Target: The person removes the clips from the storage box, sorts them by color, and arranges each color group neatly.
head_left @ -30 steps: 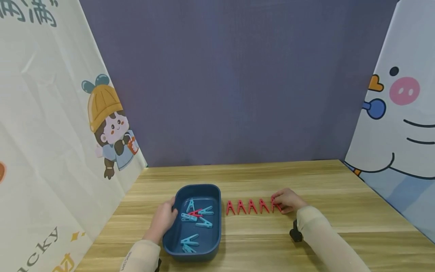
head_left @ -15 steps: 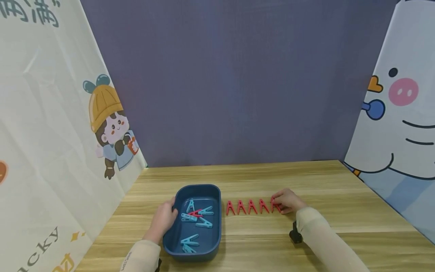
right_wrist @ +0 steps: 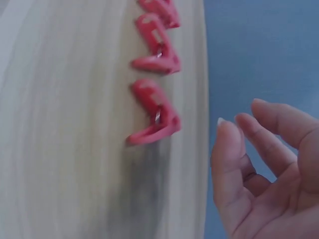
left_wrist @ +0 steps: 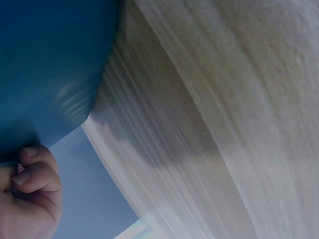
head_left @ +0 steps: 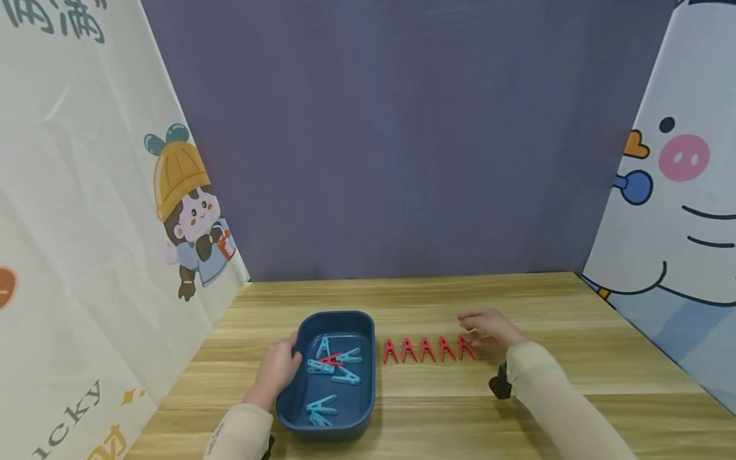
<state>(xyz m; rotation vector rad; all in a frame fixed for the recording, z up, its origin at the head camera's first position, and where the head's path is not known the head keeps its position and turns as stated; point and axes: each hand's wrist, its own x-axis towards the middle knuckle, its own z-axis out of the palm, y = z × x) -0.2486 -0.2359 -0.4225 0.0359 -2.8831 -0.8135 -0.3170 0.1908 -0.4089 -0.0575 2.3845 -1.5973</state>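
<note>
On the far left hangs a white printed sheet point(head_left: 86, 223) with a cartoon figure in a yellow hat. Next comes the person's left hand point(head_left: 277, 367), in a cream sleeve point(head_left: 244, 425), gripping the left rim of a dark blue, rounded rectangular bin point(head_left: 352, 415); the left wrist view shows its fingers curled at the edge. The bin rests on a light wood-grain table point(head_left: 414, 402). Inside, one red clip point(head_left: 330, 360) lies among several light blue spring clips point(head_left: 352, 380), most of them towards the far end, with a couple near the close end. Right of the bin, just beside it, a row of five red spring clips point(head_left: 425, 344) sits on the table, evenly spaced and apart from one another, their narrow ends pointing away from the person and their legs spread towards the person. Near the row's right end, the right hand point(head_left: 491, 327) is loosely extended and holds nothing; the right wrist view shows it apart from the clips. A black device point(head_left: 500, 383) sits at this wrist. Behind everything stands a purple-grey panel point(head_left: 391, 140), and at far right hangs a second sheet with a cartoon animal point(head_left: 650, 255).
</note>
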